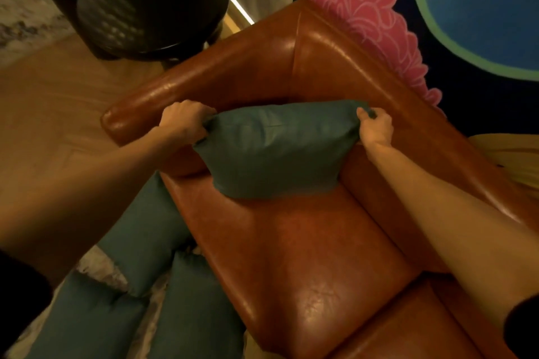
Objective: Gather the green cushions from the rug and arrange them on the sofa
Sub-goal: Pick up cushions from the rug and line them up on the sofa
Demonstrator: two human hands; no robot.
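Cushion (277,151), plump, wrinkled, dull green

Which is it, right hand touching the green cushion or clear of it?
Touching. Head view shows the right hand pinching an upper corner of the green cushion.

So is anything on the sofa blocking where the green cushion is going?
Nothing visible. The left hand and right hand grip the green cushion by its top corners, and its lower edge touches the sofa seat in the corner.
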